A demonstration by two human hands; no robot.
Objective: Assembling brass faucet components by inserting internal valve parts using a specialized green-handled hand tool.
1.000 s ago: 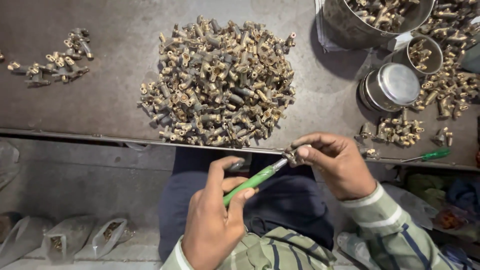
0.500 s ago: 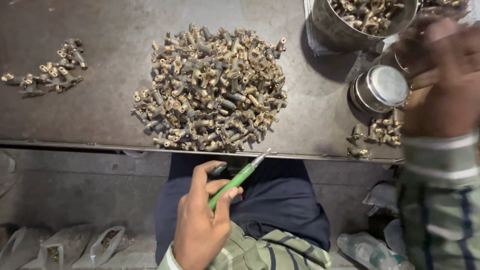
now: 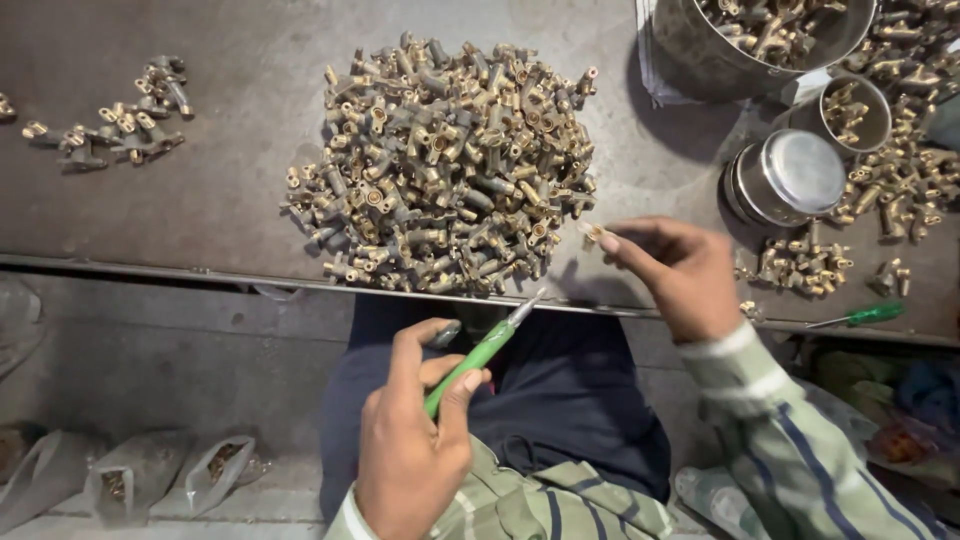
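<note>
- Pinching: small brass fitting [image 3: 594,233], between fingertips of right hand [image 3: 680,275], just beside large heap of brass fittings [image 3: 445,170] on grey metal table [image 3: 200,200].
- Gripping: green-handled screwdriver [image 3: 480,352], closed in left hand [image 3: 415,440], tip up, over lap.
- Nearby, right: lidded steel tin [image 3: 785,180]; second green screwdriver [image 3: 860,316].

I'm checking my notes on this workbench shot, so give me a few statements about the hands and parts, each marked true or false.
1. The left hand holds a green-handled screwdriver. True.
2. The right hand pinches a small brass fitting at the edge of the large heap of brass fittings. True.
3. The round steel tin with a lid lies left of the heap. False: it lies right of it.
4. A second green-handled screwdriver lies on the grey worktable. True.
5. The right hand is empty. False: it holds a fitting.
</note>
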